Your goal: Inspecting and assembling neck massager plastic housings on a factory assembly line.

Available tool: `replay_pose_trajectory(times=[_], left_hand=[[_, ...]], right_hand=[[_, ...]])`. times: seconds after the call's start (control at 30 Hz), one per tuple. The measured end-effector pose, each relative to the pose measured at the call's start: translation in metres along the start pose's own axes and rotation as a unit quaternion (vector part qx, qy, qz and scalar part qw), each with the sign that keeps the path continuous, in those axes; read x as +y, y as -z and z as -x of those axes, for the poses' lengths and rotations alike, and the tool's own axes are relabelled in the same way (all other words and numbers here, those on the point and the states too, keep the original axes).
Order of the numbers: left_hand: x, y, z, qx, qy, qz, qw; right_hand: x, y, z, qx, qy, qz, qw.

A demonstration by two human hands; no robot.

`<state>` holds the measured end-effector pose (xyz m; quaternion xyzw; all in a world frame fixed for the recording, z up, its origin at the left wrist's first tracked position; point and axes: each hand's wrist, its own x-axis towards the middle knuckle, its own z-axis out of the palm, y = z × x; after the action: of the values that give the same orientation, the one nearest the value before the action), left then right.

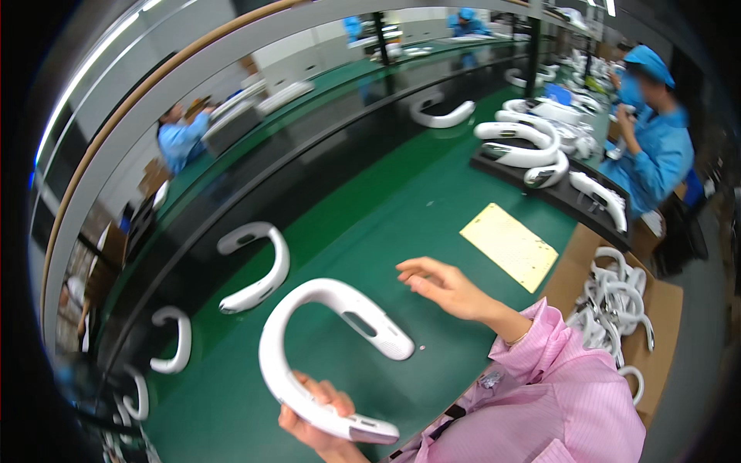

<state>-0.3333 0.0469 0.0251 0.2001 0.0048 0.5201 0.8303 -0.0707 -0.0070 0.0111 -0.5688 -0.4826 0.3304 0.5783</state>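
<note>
My left hand (316, 409) grips a white, C-shaped neck fan (276, 351) by its lower arm, fingers wrapped round it. The fan is held above the green bench, its opening facing right, with a dark oval slot on the upper arm and small ports on the lower one. My right hand (444, 287), in a pink sleeve, hovers over the bench to the right of the fan's upper arm. Its fingers are stretched out and nothing is in them. Another white neck fan (279, 266) lies on the dark green belt beyond my left hand.
Further neck fans (184, 343) sit along the belt at left. A yellow sheet (509, 245) lies right of my right hand. A black tray (494, 167) carries stacked neck fans, and a cardboard box (664, 309) holds many more. A person in blue (664, 154) works at far right.
</note>
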Motion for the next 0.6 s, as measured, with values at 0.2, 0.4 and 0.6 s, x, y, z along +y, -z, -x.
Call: replay_pose_trajectory(times=[0.2, 0.4, 0.6], left_hand=[[-0.009, -0.007, 0.000, -0.009, -0.035, -0.144, 0.989], [-0.013, -0.015, 0.003, 0.002, -0.030, -0.160, 0.987], [-0.006, -0.011, 0.007, -0.015, 0.107, -0.090, 0.990]], right_hand=[[0.022, 0.122, 0.052, 0.318, -0.005, 0.431, 0.844], [0.036, 0.164, 0.065, 0.314, -0.222, 0.548, 0.743], [0.040, 0.183, 0.053, 0.278, -0.315, 0.436, 0.796]])
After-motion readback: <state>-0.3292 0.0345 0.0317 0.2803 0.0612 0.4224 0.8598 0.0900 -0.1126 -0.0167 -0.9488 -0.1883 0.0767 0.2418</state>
